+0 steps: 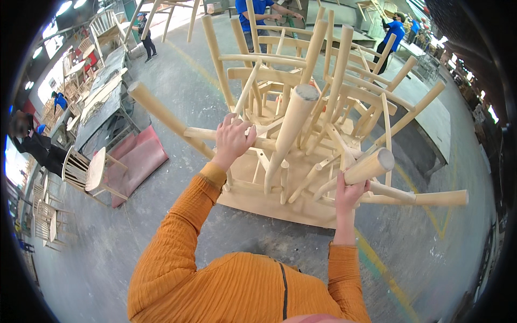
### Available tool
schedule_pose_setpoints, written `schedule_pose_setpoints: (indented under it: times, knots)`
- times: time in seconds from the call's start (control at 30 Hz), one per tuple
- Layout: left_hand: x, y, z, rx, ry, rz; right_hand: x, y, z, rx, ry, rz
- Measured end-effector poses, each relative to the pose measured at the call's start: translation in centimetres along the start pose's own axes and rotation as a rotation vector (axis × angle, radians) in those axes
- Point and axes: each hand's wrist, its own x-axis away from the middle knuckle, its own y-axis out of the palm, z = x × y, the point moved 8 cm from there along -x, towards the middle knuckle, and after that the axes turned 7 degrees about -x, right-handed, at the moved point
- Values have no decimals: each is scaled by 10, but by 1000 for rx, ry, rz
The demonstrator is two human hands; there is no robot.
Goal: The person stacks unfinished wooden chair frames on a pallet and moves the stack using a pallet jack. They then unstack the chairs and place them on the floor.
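Several unpainted pale wooden chairs (301, 137) stand legs-up, packed close together on a flat wooden board (274, 212) in front of me. My left hand (235, 141) is wrapped over a round stretcher (199, 133) that joins two legs of the nearest chair on the left. Beside it a thick leg (295, 121) points up toward me. My right hand (350, 195) grips from below a chair leg (370, 166) on the right, with its round end facing me; part of its fingers is hidden behind the wood.
On the left lie a red sheet (141, 164) and an upright chair (89, 171), below a long grey workbench (102, 110). Another bench (425, 116) stands on the right. Several people in blue shirts, including one person (258, 13) beyond the chairs, are farther off.
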Motion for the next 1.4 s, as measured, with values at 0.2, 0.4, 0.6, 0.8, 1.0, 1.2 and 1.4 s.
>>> schedule_pose_setpoints:
  times: [0.2,0.4,0.6,0.8,1.0,1.2,1.4]
  knots:
    - [-48,41,17,-7,30,31,-49,29,52,15,23,26]
    - [-95,102,29,4,91,7,-103,75,96,183,95,163]
    - [-147,159,42,6,155,-5,-163,123,166,227,98,156]
    - [-202,210,29,-61,118,18,-223,185,206,161,122,73]
    - [-246,260,19,-113,37,-8,-271,236,239,147,72,81]
    - [-287,313,6,-171,-83,-75,-310,287,275,143,65,-13]
    - [-328,360,-1,-190,-86,-102,-352,330,300,91,50,-96]
